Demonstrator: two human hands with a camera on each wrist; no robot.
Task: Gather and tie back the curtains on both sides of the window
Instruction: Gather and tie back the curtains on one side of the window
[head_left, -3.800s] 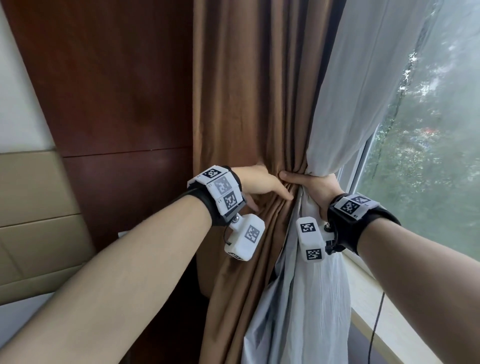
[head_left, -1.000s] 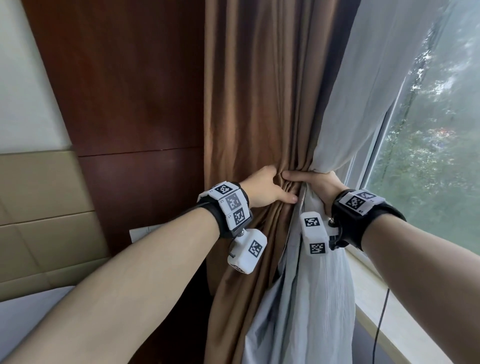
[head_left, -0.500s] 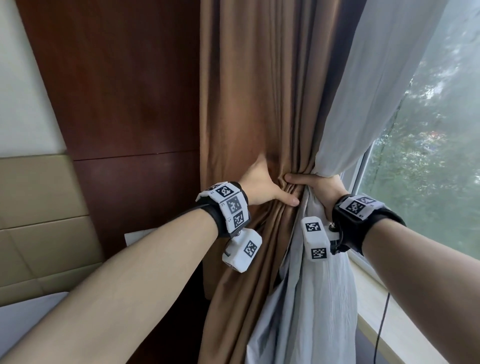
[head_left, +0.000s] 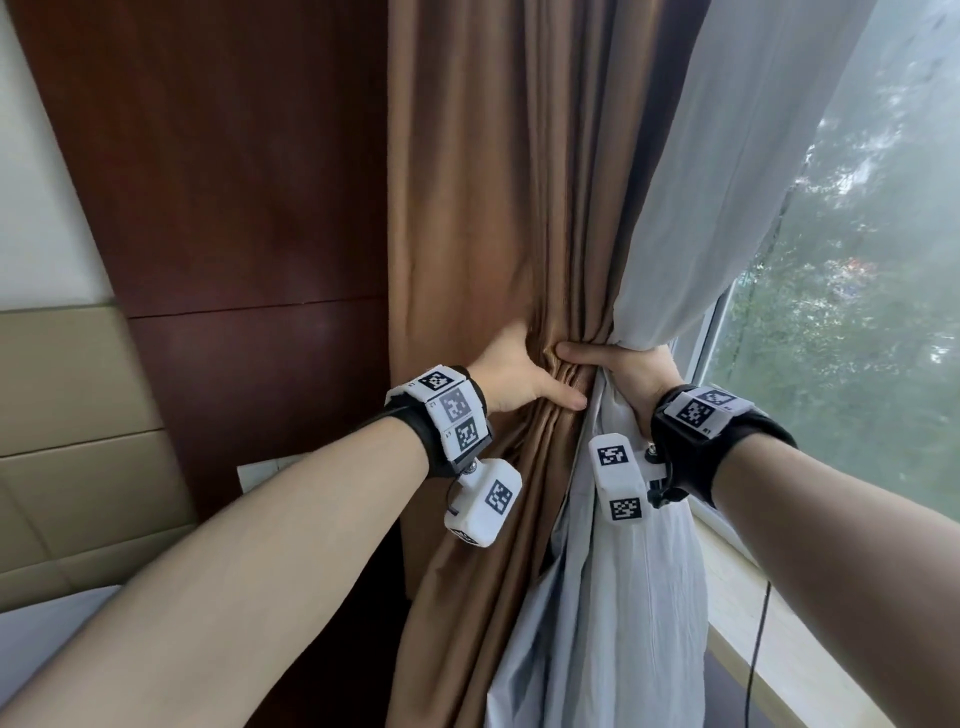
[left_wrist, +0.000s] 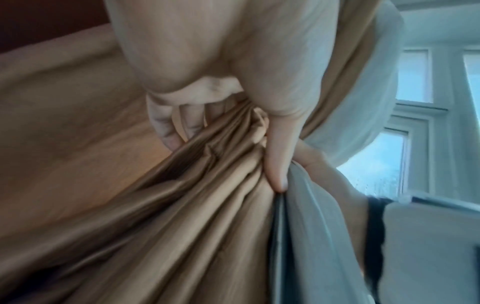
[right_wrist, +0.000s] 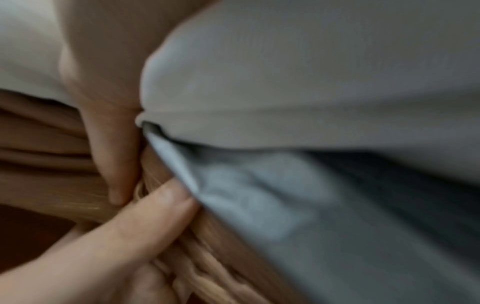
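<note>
Both hands clutch the gathered curtains at one pinch point. The left hand (head_left: 511, 376) has its fingers (left_wrist: 166, 127) curled round the brown curtain (head_left: 467, 208); just beside its thumb, the right hand (head_left: 631, 371) wraps the pale sheer curtain (head_left: 727, 182) against it.

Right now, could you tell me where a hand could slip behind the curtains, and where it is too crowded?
It is crowded at the waist of the bundle: the left hand and right hand both grip the brown curtain and grey sheer there. Likely free: the gap between the sheer and the window glass above the sill, and the curtain's left edge along the wood panel.
</note>
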